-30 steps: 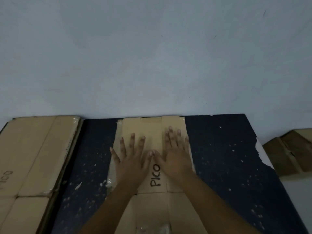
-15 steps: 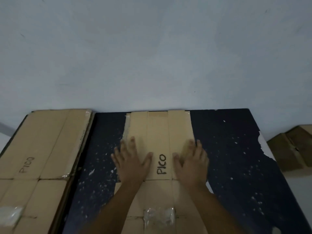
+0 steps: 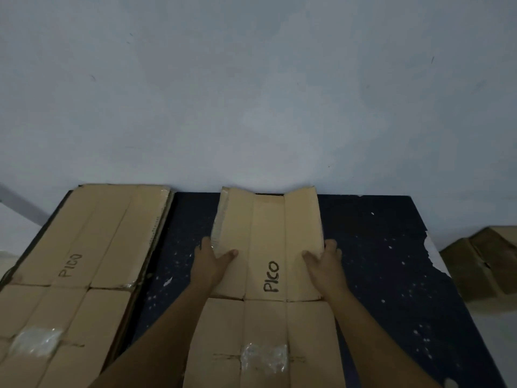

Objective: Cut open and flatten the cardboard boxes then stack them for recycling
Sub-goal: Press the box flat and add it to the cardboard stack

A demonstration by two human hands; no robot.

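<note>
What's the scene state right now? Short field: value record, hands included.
surface: dark speckled table
center box: flattened, marked PICO, far side flaps curling up
left hand: grips center box's left edge, thumb on top
right hand: grips its right edge, thumb on top
left stack: flattened cardboard, also marked PICO
far right: another cardboard box off the table

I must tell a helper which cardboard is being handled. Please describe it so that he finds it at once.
On the dark speckled table against the pale wall, look at the middle. The flattened box lies there, gripped at its side edges by the left hand and right hand. Unlike the left stack, its outer panels bend upward.
</note>
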